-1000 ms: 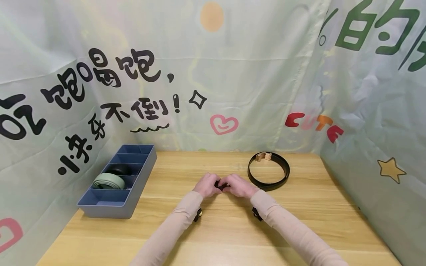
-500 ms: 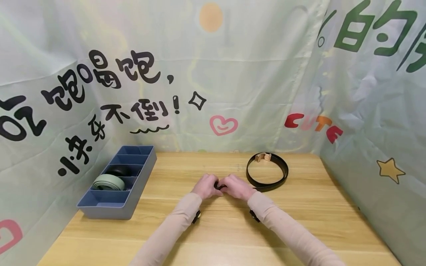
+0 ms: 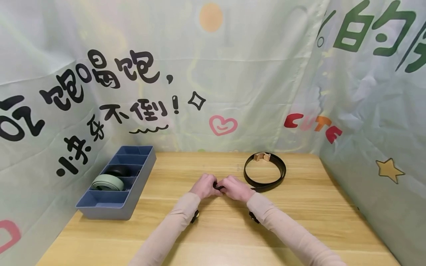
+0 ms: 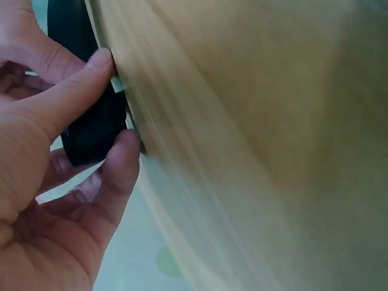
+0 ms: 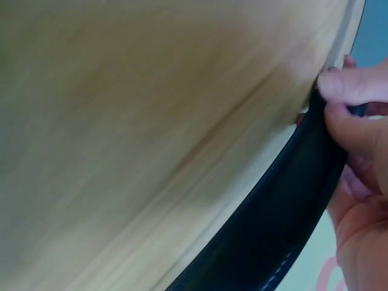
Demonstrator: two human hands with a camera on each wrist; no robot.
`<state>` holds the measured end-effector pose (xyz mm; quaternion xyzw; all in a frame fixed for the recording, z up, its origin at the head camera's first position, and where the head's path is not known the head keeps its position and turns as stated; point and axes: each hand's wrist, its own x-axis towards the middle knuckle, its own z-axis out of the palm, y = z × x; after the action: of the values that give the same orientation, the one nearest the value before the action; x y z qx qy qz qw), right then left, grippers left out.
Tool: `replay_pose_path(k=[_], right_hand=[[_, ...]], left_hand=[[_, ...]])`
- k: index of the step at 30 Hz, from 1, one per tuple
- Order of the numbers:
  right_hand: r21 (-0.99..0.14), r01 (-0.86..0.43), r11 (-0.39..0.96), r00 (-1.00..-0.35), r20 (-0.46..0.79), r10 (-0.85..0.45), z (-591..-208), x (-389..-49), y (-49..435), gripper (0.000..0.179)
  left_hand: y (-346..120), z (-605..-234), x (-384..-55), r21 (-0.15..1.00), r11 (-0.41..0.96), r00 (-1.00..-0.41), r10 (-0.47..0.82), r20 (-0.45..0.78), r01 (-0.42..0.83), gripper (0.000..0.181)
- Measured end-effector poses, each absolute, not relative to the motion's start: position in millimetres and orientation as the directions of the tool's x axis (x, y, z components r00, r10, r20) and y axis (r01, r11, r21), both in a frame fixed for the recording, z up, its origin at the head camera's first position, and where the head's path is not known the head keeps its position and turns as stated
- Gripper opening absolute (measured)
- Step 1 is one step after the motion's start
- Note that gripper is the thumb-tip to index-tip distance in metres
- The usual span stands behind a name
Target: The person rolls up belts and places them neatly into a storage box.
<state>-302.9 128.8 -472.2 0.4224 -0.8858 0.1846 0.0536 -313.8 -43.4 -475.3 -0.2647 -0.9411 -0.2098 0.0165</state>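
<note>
Coiling black belt [image 5: 288,200], we judge | left grip [image 3: 203,186], right grip [image 3: 235,188] pinch it | next probably wants snug turns

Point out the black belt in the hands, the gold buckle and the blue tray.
Black belt [image 5: 267,224], right wrist view: flat strap.
Gold buckle [image 3: 262,157], head view: its middle.
Blue tray [image 3: 104,213], head view: near outer wall.

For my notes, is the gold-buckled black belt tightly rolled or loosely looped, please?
Loosely looped: the black belt forms a wide ring, its tail pinched by left hand and right hand.
</note>
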Motion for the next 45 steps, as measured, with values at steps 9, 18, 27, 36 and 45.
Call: replay_pose_path(k=[9, 18, 27, 36, 45], right_hand=[[-0.328, -0.778, 0.536, -0.609, 0.186, -0.771, -468, -303, 137, 0.031], [-0.311, -0.768, 0.56, -0.632, 0.225, -0.741, -467, -304, 129, 0.019], [-0.385, -0.721, 0.576, -0.656, 0.112, -0.747, -466, -305, 142, 0.032], [-0.325, -0.733, 0.598, -0.671, 0.202, -0.713, -468, -303, 131, 0.014], [-0.357, -0.743, 0.566, -0.645, 0.158, -0.747, -467, -303, 144, 0.03]], left_hand=[[-47, -469, -315, 0.398, 0.754, -0.841, 0.533, 0.094, 0.522, 0.014], [-48, -469, -318, 0.466, 0.754, -0.858, 0.513, 0.022, 0.463, 0.022], [-52, -469, -324, 0.417, 0.716, -0.786, 0.618, -0.004, 0.561, 0.015], [-50, -468, -322, 0.414, 0.732, -0.799, 0.601, -0.019, 0.541, 0.017], [-49, -469, -320, 0.361, 0.735, -0.793, 0.609, 0.02, 0.574, 0.024]])
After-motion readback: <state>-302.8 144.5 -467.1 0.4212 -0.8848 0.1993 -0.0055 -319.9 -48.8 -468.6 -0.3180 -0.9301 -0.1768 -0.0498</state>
